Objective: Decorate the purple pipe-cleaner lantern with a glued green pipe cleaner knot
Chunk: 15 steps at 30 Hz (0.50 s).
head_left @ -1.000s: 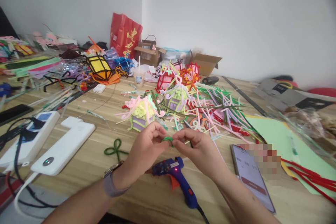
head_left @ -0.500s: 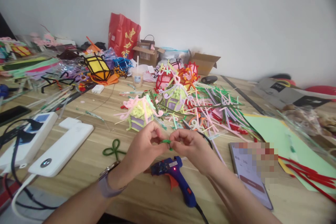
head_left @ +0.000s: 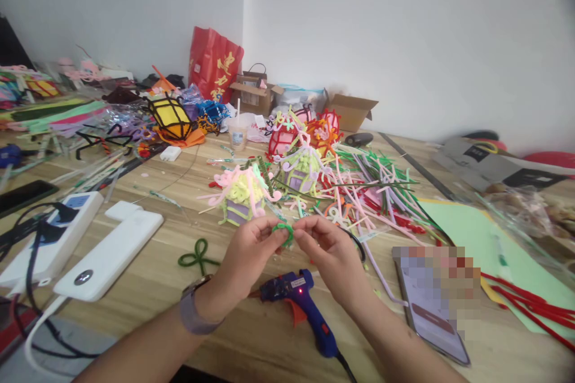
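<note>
from my end i have the left hand closed in a pinch on a small bright green curl, held up just beyond the blue glue gun. the right hand has its thumb and fingertips at the curl's edge, though i cannot tell whether they grip it. left of the glue gun i see a dark green looped piece and, farther out, a white power bank; right of it lies a phone. beyond it stands a pink-and-yellow-topped little house.
</note>
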Each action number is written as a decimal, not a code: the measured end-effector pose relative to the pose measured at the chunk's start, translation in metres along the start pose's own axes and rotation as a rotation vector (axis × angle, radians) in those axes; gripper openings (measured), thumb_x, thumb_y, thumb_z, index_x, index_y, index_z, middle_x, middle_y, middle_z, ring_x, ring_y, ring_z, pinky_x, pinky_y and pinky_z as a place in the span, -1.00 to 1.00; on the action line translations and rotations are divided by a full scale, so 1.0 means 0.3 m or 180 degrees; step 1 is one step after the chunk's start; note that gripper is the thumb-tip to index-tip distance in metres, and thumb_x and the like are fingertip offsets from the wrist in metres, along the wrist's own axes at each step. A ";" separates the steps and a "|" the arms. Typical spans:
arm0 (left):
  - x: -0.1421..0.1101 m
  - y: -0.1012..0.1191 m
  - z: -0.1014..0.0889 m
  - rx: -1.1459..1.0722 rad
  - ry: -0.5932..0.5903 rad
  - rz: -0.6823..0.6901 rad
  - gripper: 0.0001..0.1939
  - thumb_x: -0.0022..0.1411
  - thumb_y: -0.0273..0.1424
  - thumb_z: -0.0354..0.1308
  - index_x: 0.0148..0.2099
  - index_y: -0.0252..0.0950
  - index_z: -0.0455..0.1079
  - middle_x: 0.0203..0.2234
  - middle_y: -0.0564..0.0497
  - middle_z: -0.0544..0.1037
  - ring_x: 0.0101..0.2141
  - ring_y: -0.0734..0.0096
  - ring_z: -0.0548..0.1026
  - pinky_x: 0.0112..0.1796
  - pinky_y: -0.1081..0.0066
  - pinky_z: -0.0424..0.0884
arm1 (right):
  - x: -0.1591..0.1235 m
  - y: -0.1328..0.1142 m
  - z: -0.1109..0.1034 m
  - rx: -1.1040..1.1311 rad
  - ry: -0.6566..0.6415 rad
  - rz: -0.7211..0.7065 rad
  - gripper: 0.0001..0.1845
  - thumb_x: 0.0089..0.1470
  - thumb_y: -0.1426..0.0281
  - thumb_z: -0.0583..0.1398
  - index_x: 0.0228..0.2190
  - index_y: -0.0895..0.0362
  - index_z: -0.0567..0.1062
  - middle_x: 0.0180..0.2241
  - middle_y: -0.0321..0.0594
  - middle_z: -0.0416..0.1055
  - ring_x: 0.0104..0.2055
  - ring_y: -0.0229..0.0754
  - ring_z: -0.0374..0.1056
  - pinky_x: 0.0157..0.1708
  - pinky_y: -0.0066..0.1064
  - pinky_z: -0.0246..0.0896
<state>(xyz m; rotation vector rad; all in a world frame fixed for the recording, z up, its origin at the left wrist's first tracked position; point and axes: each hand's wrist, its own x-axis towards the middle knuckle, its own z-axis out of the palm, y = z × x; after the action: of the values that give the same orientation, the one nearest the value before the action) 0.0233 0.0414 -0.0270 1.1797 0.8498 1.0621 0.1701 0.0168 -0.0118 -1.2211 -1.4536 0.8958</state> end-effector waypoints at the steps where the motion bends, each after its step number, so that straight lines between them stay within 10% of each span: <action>1: -0.002 0.001 -0.002 0.0069 -0.0036 0.0000 -0.77 0.07 -0.25 0.24 -0.42 -0.33 0.42 -0.59 0.12 0.38 -0.50 0.49 0.31 -0.44 0.48 0.22 | 0.001 -0.003 -0.005 -0.0100 0.0022 0.0009 -0.82 0.02 0.24 0.22 -0.45 0.11 0.49 -0.51 -0.28 0.46 -0.46 -0.23 0.33 -0.41 -0.40 0.22; 15: -0.013 0.015 -0.014 0.1071 -0.0098 0.0367 -0.80 0.12 -0.25 0.19 -0.33 -0.29 0.50 -0.49 0.04 0.57 -0.45 0.39 0.46 -0.42 0.47 0.31 | 0.012 -0.004 -0.026 -0.0019 -0.0426 0.0306 -0.84 -0.04 0.27 0.21 -0.52 0.10 0.43 -0.63 -0.41 0.22 -0.58 -0.33 0.06 -0.54 -0.47 -0.02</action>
<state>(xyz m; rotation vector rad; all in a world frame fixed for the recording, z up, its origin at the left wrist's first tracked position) 0.0173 0.0391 -0.0236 1.5384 0.9709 1.0154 0.1773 0.0197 -0.0079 -1.2643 -1.5137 1.0563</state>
